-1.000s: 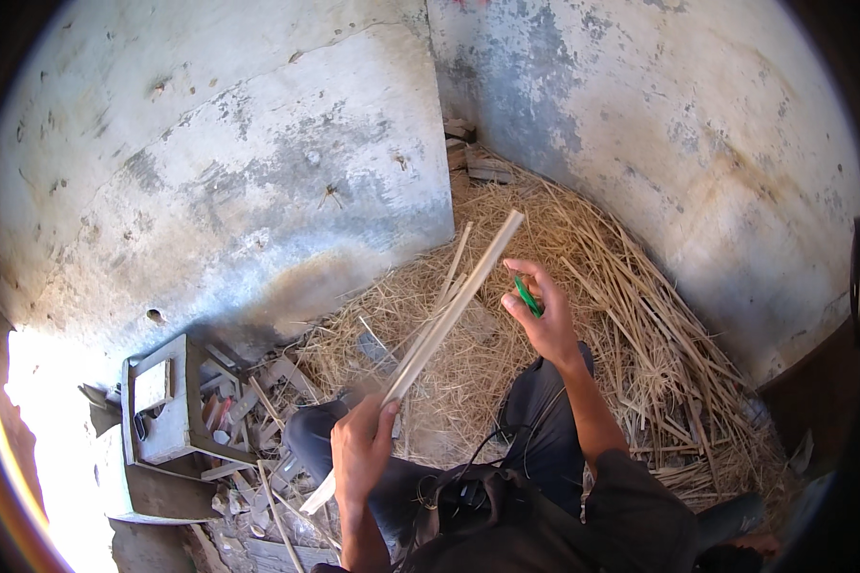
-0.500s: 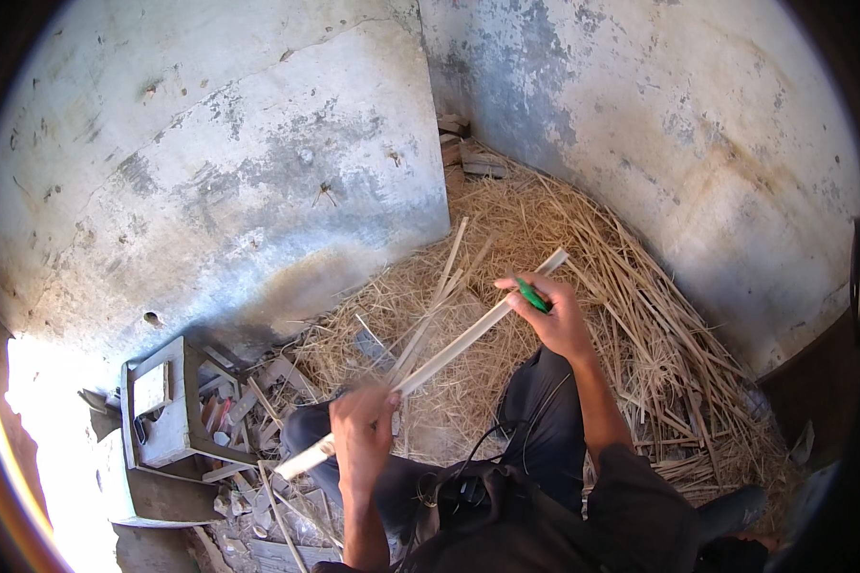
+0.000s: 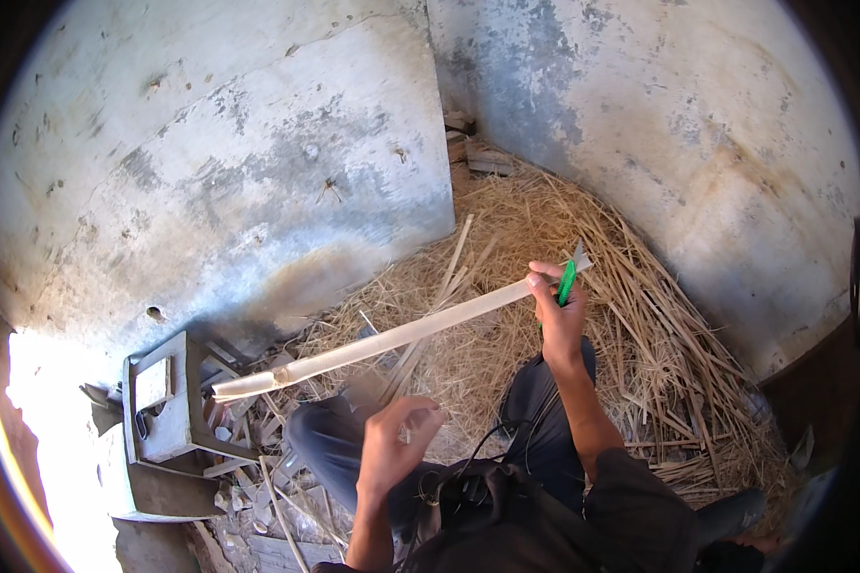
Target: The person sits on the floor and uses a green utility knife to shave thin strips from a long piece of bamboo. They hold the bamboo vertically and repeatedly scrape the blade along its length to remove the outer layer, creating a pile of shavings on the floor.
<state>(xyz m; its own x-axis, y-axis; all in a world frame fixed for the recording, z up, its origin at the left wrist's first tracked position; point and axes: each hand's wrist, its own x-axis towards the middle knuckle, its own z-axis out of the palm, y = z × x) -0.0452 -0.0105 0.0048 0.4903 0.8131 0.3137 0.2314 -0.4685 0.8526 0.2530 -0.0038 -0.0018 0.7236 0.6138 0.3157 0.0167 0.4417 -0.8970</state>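
A long, pale split-bamboo strip (image 3: 411, 330) slants across in front of me, its jointed, split end low on the left. My right hand (image 3: 560, 310) is closed round the strip near its upper right end. That same hand also grips a green-handled knife (image 3: 567, 283), its blade pointing up beside the strip's tip. Below the strip, apart from it, my left hand (image 3: 397, 441) is open with curled fingers and nothing in them. Just above that hand a brownish blur (image 3: 365, 390) shows; I cannot make out what it is.
Straw-like shavings (image 3: 535, 215) cover the floor, with thin bamboo strips (image 3: 674, 334) heaped along the right wall. On the left stands a worn wooden stool-like frame (image 3: 172, 406) near scattered scraps (image 3: 258, 506). Peeling walls (image 3: 258, 172) meet in the far corner.
My left hand has let go of the strip and dropped below it. The strip's left end has swung up and left. The knife in my right hand has turned blade-up.
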